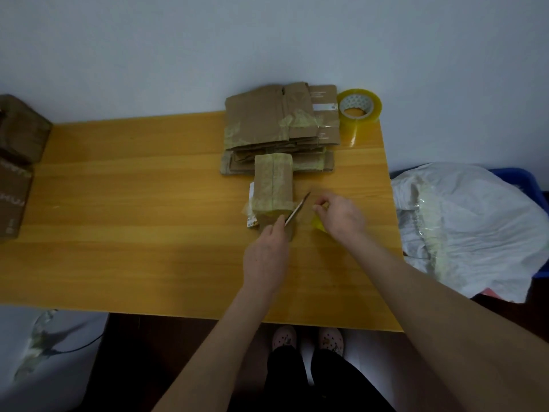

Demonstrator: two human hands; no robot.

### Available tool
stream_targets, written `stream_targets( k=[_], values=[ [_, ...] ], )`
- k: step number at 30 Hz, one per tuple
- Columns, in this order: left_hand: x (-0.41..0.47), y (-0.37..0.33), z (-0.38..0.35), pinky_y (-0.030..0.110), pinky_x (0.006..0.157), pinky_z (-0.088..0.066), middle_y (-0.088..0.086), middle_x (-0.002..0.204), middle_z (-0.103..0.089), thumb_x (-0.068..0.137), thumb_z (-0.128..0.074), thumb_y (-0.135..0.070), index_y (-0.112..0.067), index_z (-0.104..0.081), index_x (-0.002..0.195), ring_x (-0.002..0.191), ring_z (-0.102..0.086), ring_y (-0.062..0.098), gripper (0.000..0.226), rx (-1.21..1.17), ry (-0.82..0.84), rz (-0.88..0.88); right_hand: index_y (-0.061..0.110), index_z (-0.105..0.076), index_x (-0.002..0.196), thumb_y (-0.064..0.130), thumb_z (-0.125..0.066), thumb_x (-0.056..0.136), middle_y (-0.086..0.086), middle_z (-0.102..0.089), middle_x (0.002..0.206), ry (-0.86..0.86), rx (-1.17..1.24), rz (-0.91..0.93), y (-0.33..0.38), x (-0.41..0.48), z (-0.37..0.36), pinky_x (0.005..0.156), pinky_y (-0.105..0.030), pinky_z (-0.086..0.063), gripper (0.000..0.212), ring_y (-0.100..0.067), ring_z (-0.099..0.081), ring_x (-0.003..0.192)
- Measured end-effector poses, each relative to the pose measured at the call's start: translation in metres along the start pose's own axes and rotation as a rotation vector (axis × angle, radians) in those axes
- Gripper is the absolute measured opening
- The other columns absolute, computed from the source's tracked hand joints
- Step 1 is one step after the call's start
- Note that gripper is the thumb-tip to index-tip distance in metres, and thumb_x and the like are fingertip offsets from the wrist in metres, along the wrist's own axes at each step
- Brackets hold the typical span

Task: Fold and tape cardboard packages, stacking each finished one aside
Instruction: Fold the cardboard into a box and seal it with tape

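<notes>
A folded brown cardboard package (pixel 273 182) with tape on its seams lies on the wooden table (pixel 133 203). My left hand (pixel 267 254) grips a thin blade-like cutter (pixel 298 209) whose tip points up and right over the package's near end. My right hand (pixel 340 215) pinches a stretch of clear tape (pixel 306 215) that runs from the package; something yellow (pixel 318 223) shows under its fingers. Behind the package is a pile of flat cardboard pieces (pixel 279 126).
A yellowish tape roll (pixel 360 107) stands at the table's back right corner. Brown cardboard boxes (pixel 17 162) sit at the left edge. A white plastic bag (pixel 475 221) in a blue bin is right of the table. My feet (pixel 309 337) show below the front edge.
</notes>
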State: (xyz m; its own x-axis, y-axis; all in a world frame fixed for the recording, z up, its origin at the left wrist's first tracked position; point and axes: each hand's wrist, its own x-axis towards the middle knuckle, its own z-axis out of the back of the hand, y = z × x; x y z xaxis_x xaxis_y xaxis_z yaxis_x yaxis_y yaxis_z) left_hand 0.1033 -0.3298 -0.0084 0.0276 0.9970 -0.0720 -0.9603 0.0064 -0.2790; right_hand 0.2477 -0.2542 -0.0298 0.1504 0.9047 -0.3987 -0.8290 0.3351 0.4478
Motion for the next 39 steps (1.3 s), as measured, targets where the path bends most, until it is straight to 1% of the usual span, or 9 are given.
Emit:
stream_targets(
  k=[2, 4, 11, 17, 21, 30, 32, 37, 39],
  values=[
    [-0.01, -0.007, -0.001, 0.024, 0.06, -0.034, 0.001, 0.115, -0.058, 0.102, -0.035, -0.019, -0.021, -0.021, 0.151, 0.08, -0.056, 0.016, 0.051, 0.043, 0.048, 0.001, 0.026, -0.064, 0.11, 0.04, -0.05, 0.097, -0.004, -0.067, 0.101, -0.006, -0.003, -0.01, 0.0, 0.0, -0.002, 0.068, -0.032, -0.049, 0.023, -0.025, -0.062, 0.093],
    [-0.013, -0.012, -0.002, 0.023, 0.059, -0.032, 0.002, 0.11, -0.057, 0.102, -0.035, -0.018, -0.024, -0.017, 0.152, 0.073, -0.047, 0.012, 0.053, 0.067, 0.074, 0.017, 0.026, -0.065, 0.108, 0.04, -0.05, 0.097, -0.005, -0.067, 0.101, -0.014, -0.007, -0.009, 0.001, 0.0, -0.003, 0.068, -0.032, -0.049, 0.023, -0.026, -0.063, 0.092],
    [-0.007, -0.015, -0.005, 0.028, 0.059, -0.036, 0.007, 0.108, -0.056, 0.101, -0.037, -0.014, -0.021, -0.019, 0.152, 0.082, -0.058, 0.022, 0.054, 0.067, 0.109, 0.039, 0.026, -0.064, 0.107, 0.04, -0.047, 0.098, -0.004, -0.067, 0.101, -0.036, -0.06, 0.013, 0.006, 0.002, -0.005, 0.062, -0.03, -0.043, 0.023, -0.025, -0.062, 0.092],
    [0.0, -0.019, -0.006, 0.027, 0.061, -0.038, 0.007, 0.111, -0.058, 0.099, -0.041, -0.007, -0.021, -0.02, 0.151, 0.089, -0.062, 0.023, 0.058, 0.132, 0.136, 0.032, 0.023, -0.063, 0.104, 0.036, -0.047, 0.099, -0.005, -0.067, 0.102, -0.045, -0.088, 0.056, 0.008, 0.001, -0.004, 0.062, -0.029, -0.04, 0.021, -0.026, -0.062, 0.094],
    [0.007, -0.027, -0.003, 0.029, 0.063, -0.04, 0.01, 0.109, -0.059, 0.095, -0.044, -0.001, -0.017, -0.026, 0.148, 0.091, -0.062, 0.026, 0.058, 0.162, 0.187, 0.031, 0.025, -0.063, 0.104, 0.035, -0.047, 0.099, -0.004, -0.068, 0.102, -0.041, -0.113, 0.069, 0.009, 0.0, -0.004, 0.064, -0.031, -0.046, 0.02, -0.026, -0.063, 0.093],
    [0.019, -0.037, -0.002, 0.028, 0.069, -0.044, 0.01, 0.11, -0.062, 0.095, -0.042, 0.001, -0.014, -0.036, 0.143, 0.098, -0.062, 0.024, 0.051, 0.175, 0.22, 0.004, 0.024, -0.064, 0.105, 0.032, -0.044, 0.099, -0.006, -0.067, 0.102, -0.008, -0.192, 0.074, 0.007, -0.003, -0.007, 0.064, -0.031, -0.04, 0.022, -0.028, -0.062, 0.094],
    [0.016, -0.032, -0.002, 0.027, 0.067, -0.042, 0.009, 0.107, -0.062, 0.094, -0.041, 0.001, -0.017, -0.036, 0.144, 0.095, -0.062, 0.024, 0.053, 0.149, 0.188, -0.004, 0.023, -0.064, 0.105, 0.034, -0.043, 0.1, -0.006, -0.067, 0.103, -0.013, -0.173, 0.056, 0.005, -0.005, -0.004, 0.065, -0.032, -0.041, 0.024, -0.027, -0.062, 0.095],
    [-0.006, -0.013, -0.001, 0.025, 0.057, -0.036, 0.003, 0.107, -0.057, 0.099, -0.038, -0.01, -0.026, -0.02, 0.151, 0.073, -0.055, 0.018, 0.057, 0.127, 0.092, -0.015, 0.021, -0.064, 0.104, 0.036, -0.046, 0.099, -0.006, -0.068, 0.103, -0.02, -0.139, 0.024, 0.008, -0.002, -0.001, 0.067, -0.032, -0.043, 0.024, -0.027, -0.062, 0.096],
    [-0.007, -0.011, -0.002, 0.026, 0.057, -0.037, 0.003, 0.109, -0.056, 0.099, -0.041, -0.01, -0.025, -0.019, 0.151, 0.075, -0.057, 0.019, 0.059, 0.129, 0.094, -0.012, 0.022, -0.064, 0.104, 0.036, -0.046, 0.099, -0.006, -0.067, 0.103, -0.025, -0.132, 0.031, 0.011, -0.003, -0.002, 0.067, -0.032, -0.044, 0.024, -0.027, -0.062, 0.095]
  ],
)
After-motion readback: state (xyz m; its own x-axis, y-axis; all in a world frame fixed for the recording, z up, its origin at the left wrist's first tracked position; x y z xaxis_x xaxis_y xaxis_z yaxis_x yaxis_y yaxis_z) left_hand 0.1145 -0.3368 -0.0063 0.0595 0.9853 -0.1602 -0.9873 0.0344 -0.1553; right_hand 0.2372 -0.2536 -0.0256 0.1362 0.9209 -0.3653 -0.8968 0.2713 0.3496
